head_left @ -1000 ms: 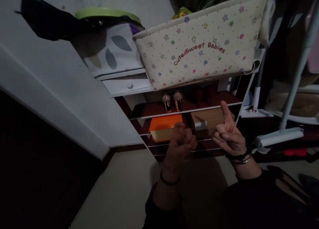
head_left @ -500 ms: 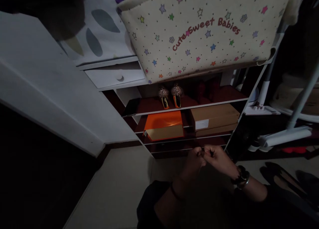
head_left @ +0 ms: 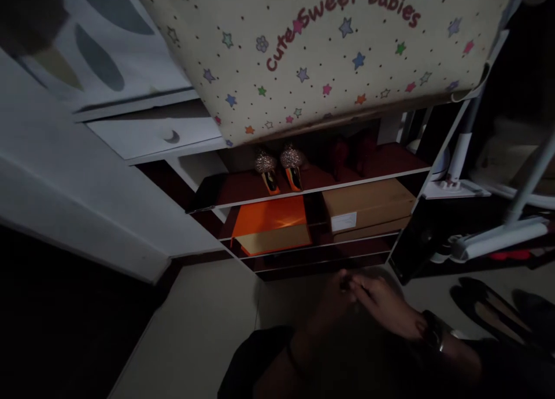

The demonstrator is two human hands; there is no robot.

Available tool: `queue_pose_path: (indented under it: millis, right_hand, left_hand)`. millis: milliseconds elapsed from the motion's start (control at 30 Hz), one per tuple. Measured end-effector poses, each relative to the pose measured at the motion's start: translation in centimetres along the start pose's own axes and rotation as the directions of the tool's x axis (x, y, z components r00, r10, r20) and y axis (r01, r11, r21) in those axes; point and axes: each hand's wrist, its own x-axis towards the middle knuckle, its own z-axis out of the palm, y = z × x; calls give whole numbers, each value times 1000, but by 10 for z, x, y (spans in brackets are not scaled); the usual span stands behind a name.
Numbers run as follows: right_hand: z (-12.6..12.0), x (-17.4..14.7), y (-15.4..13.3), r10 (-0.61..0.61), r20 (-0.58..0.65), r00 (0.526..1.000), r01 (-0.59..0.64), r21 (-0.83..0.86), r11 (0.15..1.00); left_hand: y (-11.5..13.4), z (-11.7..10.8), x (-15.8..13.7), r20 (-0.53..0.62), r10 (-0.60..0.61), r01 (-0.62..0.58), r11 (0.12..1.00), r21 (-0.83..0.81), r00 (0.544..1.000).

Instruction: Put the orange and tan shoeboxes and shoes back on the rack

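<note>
My left hand [head_left: 332, 298] and my right hand [head_left: 381, 303] meet low in the view, in front of the shoe shelf [head_left: 329, 261]. Both have their fingers curled closed, fingertips together. Something small and dark seems to sit between them, but the dimness hides what it is. A dark watch [head_left: 432, 329] is on my right wrist, and a thin dark band [head_left: 295, 358] circles my left. Beyond the hands, an orange box [head_left: 273, 217] and a brown cardboard box [head_left: 368, 205] lie on a shelf. Above them stands a pair of glittery shoes [head_left: 291, 166].
A star-printed cloth [head_left: 321, 58] hangs over the shelf top, beside a white drawer [head_left: 156, 130]. At right are a mop [head_left: 503, 239] and black flat shoes [head_left: 489, 309] on the tiled floor [head_left: 191, 324]. A white wall [head_left: 87, 173] runs along the left.
The view has moved closer to the shelf and drawer. My hands stay together, slightly lower in the picture, with my right fingers more extended over the left.
</note>
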Motion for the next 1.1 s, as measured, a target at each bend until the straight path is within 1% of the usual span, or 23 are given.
queue_pose_path:
  millis: [67, 133, 200, 233, 267, 300, 333, 367, 400, 433, 467, 500, 533, 567, 600, 633, 667, 733, 800, 833, 867, 967, 1100]
  right_hand:
    - [-10, 4, -1, 24, 21, 999, -22, -93, 995]
    - [-21, 9, 0, 31, 61, 998, -17, -205, 979]
    - [-33, 15, 2, 12, 96, 995, 17, -301, 954]
    - [-39, 18, 3, -9, 91, 996, 38, -331, 943]
    - [-45, 22, 4, -40, 55, 998, 56, -345, 937]
    - [-51, 26, 4, -78, -15, 997, 68, -343, 937]
    - [-57, 29, 4, -123, -118, 985, 79, -327, 942]
    - [-62, 32, 3, -173, -239, 956, 95, -304, 948]
    - [-67, 35, 1, -222, -360, 906, 117, -291, 950]
    - [-71, 37, 0, -268, -465, 844, 137, -297, 945]
    - [-75, 38, -2, -314, -541, 780, 152, -324, 934]
    - [-79, 39, -3, -359, -589, 724, 158, -364, 918]
    - [-82, 40, -4, -400, -613, 681, 159, -410, 898]
    - [-84, 40, -4, -435, -615, 658, 158, -452, 878]
    - [-86, 41, -4, -464, -603, 649, 160, -488, 858]
    - [-87, 41, -3, -486, -578, 656, 164, -519, 839]
    - [-88, 40, -1, -503, -539, 676, 166, -553, 816]
    - [-89, 40, 3, -509, -433, 744, 145, -638, 756]
    - [-88, 40, 9, -478, -334, 812, 99, -729, 677]
    - [-88, 40, 13, -458, -306, 835, 73, -763, 642]
    - [-87, 40, 17, -446, -295, 845, 49, -788, 614]
    - [-84, 41, 31, -459, -286, 841, 20, -831, 555]
    - [-80, 44, 50, -531, -260, 806, 56, -861, 505]
  left_hand:
    - [2, 3, 5, 1, -22, 22, 1000, -7, 1000]
    - [3, 6, 11, -9, -46, 45, 997, -60, 999]
    - [5, 7, 18, -68, -88, 74, 980, -187, 994]
    - [7, 6, 22, -125, -110, 75, 964, -257, 986]
    - [10, 5, 26, -187, -127, 63, 946, -318, 974]
    - [14, 4, 30, -237, -134, 40, 931, -364, 962]
    - [18, 2, 35, -273, -126, 8, 919, -394, 954]
    - [23, 1, 39, -300, -104, -32, 908, -417, 948]
    - [27, -1, 43, -316, -77, -75, 894, -442, 946]
    - [30, -1, 47, -312, -51, -108, 876, -470, 949]
    - [32, 0, 50, -301, -34, -126, 858, -498, 953]
    - [33, 1, 52, -291, -27, -136, 841, -524, 956]
    - [32, 4, 54, -279, -29, -134, 825, -549, 960]
    - [30, 9, 55, -267, -36, -128, 810, -572, 963]
    - [27, 14, 55, -259, -48, -120, 796, -594, 965]
    - [24, 20, 55, -257, -58, -117, 779, -615, 965]
    - [20, 26, 54, -247, -60, -115, 763, -636, 967]
    - [13, 38, 51, -182, -36, -96, 738, -667, 983]
    - [10, 46, 47, -125, -21, -69, 736, -674, 992]
    - [10, 48, 45, -113, -32, -52, 740, -671, 993]
    - [10, 49, 44, -109, -56, -31, 746, -665, 993]
    - [14, 49, 42, -88, -123, 39, 765, -642, 988]
    - [17, 45, 44, -61, -185, 105, 769, -630, 981]
